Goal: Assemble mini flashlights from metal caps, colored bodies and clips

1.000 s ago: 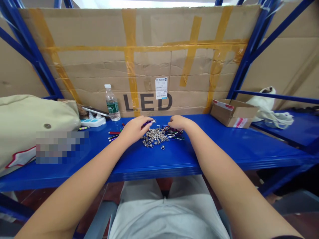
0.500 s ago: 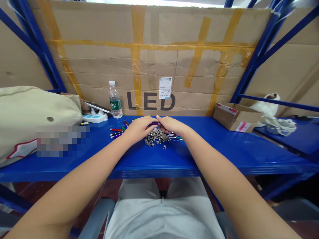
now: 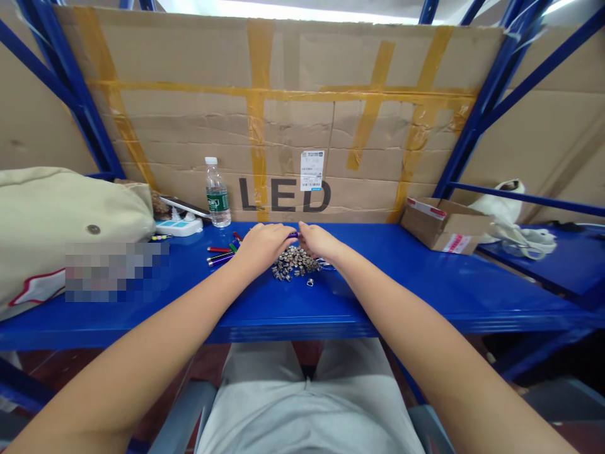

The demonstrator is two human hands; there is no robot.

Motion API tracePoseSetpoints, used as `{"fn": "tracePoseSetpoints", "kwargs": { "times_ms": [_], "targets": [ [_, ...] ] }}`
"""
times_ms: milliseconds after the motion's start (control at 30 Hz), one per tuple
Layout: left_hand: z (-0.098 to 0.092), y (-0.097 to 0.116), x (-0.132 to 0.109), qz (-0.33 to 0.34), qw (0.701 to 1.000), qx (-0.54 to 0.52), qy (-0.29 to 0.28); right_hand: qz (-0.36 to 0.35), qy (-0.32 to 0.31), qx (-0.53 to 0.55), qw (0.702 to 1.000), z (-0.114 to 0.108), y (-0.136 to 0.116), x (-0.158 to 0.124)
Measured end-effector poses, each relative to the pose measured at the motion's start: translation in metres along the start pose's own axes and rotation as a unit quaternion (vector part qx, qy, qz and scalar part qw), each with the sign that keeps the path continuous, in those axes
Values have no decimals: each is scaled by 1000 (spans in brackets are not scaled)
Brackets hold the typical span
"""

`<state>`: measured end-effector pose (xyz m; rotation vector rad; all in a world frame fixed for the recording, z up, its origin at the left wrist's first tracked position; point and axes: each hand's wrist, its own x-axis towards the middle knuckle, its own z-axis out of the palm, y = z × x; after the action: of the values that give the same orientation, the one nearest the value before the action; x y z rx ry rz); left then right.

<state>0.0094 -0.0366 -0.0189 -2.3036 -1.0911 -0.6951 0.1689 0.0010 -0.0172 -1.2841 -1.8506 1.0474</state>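
The left hand (image 3: pixel 265 246) and right hand (image 3: pixel 319 243) have come together, both closed on a slim purple pen (image 3: pixel 293 234) held just above a heap of small metal fittings (image 3: pixel 292 263) on the blue steel shelf (image 3: pixel 425 296).

Flattened brown cardboard (image 3: pixel 293 139) patched with yellow packing tape (image 3: pixel 258 132), printed "LED", inside blue steel shelving (image 3: pixel 82 107). Reddish-brown floor (image 3: pixel 51 375) below. Bright overhead light (image 3: pixel 302 11) along the top edge.

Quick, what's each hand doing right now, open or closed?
Left hand: closed, holding a slim purple metal pen.
Right hand: curled, fingertips at the pen; cannot tell whether it grips.
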Motion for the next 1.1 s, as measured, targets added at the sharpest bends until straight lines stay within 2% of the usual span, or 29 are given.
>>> {"fn": "tracePoseSetpoints", "kwargs": {
  "times_ms": [133,267,367,467,533,667,800,867,933,967,1100],
  "targets": [
    [1,3,1,-21,998,45,-35,-66,80,-126,987,1,1,3],
    [-2,5,1,-63,995,37,-68,-111,117,-191,968,2,-2,0],
    [-5,3,1,-111,988,-76,-79,-151,150,-214,953,3,-6,-4],
    [-4,-1,2,-137,965,-212,-71,-195,182,-209,941,2,-8,-6],
    [-2,-3,2,-138,963,-230,-39,-194,175,-178,949,2,-6,-4],
    [0,-5,2,-89,979,-184,19,-139,117,-128,975,1,0,1],
    [-2,-6,2,-96,982,-165,-1,-125,76,-141,979,2,2,4],
    [-3,-6,2,-119,978,-170,-25,-144,87,-169,971,2,1,2],
    [-3,-6,2,-157,960,-224,-53,-189,118,-215,951,0,-2,0],
    [-3,-6,2,-182,941,-276,-71,-218,133,-241,936,-2,-3,-1],
    [-3,-5,0,-252,815,-500,-150,-298,177,-310,885,-5,-6,-4]
  ]
}}
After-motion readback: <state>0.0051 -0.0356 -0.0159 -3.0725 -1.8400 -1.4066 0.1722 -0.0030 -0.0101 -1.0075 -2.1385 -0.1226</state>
